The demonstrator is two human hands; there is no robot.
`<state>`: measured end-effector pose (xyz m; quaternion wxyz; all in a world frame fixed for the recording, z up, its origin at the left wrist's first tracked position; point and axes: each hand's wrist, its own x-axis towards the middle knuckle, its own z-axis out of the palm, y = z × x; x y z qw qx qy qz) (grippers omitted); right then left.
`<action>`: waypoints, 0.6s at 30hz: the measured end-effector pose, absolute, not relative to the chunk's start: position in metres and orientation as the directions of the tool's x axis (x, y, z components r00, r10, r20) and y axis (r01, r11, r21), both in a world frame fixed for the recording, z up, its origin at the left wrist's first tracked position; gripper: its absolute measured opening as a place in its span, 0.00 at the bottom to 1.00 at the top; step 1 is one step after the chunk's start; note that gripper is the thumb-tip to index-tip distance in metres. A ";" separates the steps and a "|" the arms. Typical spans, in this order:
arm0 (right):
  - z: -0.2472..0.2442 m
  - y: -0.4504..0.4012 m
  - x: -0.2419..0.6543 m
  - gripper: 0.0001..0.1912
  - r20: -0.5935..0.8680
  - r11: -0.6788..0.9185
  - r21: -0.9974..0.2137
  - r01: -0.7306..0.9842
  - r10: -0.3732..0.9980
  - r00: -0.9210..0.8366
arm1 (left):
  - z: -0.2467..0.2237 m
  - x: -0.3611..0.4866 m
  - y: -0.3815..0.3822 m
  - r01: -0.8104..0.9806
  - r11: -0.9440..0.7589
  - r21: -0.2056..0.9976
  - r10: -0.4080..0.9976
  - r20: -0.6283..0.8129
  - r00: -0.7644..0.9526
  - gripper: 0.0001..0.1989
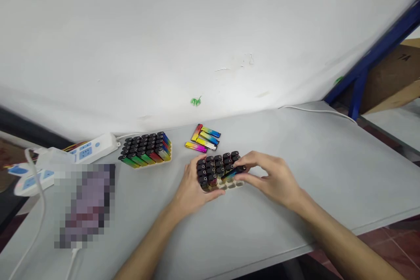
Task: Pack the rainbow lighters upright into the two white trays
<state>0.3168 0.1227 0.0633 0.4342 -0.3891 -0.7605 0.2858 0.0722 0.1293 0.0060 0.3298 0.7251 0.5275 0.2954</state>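
Observation:
Near the middle of the table, a pale tray [236, 184] holds rows of black-topped lighters [211, 164], with several bare slots along its front right. My left hand [190, 188] is wrapped round the tray's left side, thumb along the front edge. Between the thumb and fingers of my right hand [267, 175] is a blue and yellow lighter [233, 172], tilted over the front slots. Behind the tray, several colourful lighters [206, 140] lie loose in a small pile. To the left stands a second tray [160, 163] packed with upright lighters [144, 151].
A white power strip [98, 145] and cables lie at the back left. In front of them is a pixelated device [87, 205] with a white cable. A white wall [197, 43] rises behind the table [311, 153]. Cardboard boxes [389, 76] and a blue frame [359, 92] stand at right.

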 end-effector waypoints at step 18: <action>0.050 0.119 0.299 0.07 0.704 0.738 -0.382 0.557 0.623 -0.341 | 0.020 0.088 0.124 0.480 -0.186 0.857 0.977 0.110 0.182 0.44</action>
